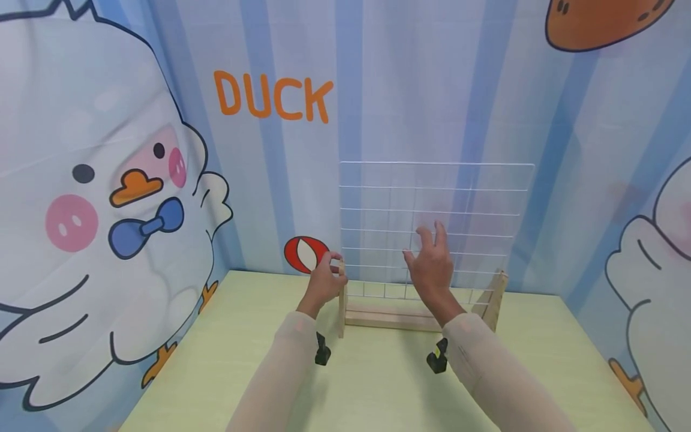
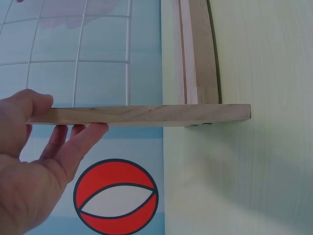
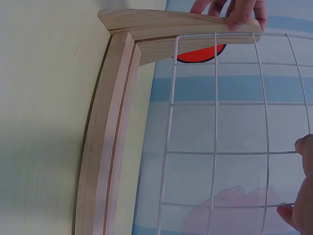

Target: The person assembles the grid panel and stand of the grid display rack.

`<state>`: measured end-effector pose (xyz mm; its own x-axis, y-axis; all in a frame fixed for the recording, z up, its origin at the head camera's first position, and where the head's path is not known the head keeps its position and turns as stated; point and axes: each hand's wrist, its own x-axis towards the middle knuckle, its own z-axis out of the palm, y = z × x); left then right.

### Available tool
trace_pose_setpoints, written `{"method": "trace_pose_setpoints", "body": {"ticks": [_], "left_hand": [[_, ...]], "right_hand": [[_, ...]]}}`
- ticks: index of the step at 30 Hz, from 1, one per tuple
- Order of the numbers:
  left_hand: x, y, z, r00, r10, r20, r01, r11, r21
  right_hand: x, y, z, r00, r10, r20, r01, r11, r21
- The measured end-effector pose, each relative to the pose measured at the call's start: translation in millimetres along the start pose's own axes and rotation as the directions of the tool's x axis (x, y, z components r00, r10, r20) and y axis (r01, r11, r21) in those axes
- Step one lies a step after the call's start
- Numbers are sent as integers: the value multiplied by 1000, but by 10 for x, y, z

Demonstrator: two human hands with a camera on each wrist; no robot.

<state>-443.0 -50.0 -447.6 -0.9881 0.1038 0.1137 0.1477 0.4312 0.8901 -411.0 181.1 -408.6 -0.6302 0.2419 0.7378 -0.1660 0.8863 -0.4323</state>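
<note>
A white wire grid (image 1: pixel 437 162) stands upright between the wooden side pieces of a rack. My left hand (image 1: pixel 324 279) pinches the upper part of the left wooden side piece (image 2: pixel 146 114), thumb on one face and fingers on the other. In front of the grid is my right hand (image 1: pixel 434 267), its fingers spread and pointing up; whether they touch the wires is unclear. A grooved wooden crossbar (image 3: pixel 107 137) joins the side pieces low down. Both wrist views show a gap between the crossbar and the grid's lowest wire. The right side piece (image 1: pixel 495 300) is partly hidden by the grid.
The rack stands on a pale yellow table (image 1: pixel 259 300), near its back edge. Behind hangs a blue curtain (image 1: pixel 291 180) printed with ducks and a red-and-white ball (image 1: pixel 297 255). Small black devices (image 1: pixel 322 351) sit under the wrists.
</note>
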Motion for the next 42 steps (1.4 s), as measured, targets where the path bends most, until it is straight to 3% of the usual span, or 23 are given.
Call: {"method": "trace_pose_setpoints", "body": {"ticks": [9,15,21,25,29,33,42], "left_hand": [[26,50,-13,999,33,-8,-32,997,68],[60,310,-56,988,124,-93,-120,992,45],[56,727,-94,950,250,-189,-237,968,88],[63,960,-104,905,334,-265,-303,941,154],[94,1132,-91,861,380,-338,-316,920,230],[102,1278,-62,839,389,-382,-311,917,251],[126,1448,10,813,375,-444,-239,912,333]], "right_hand": [[14,31,-10,1000,23,-4,-23,1000,15],[27,44,-20,1000,13,-3,-13,1000,23],[40,39,-42,1000,17,1,-17,999,33],[48,20,-54,1000,23,5,-24,999,40],[54,6,-61,999,33,18,-33,999,40],[74,-1,-75,999,35,21,-35,999,37],[89,0,-80,1000,-1,2,1,1000,24]]}}
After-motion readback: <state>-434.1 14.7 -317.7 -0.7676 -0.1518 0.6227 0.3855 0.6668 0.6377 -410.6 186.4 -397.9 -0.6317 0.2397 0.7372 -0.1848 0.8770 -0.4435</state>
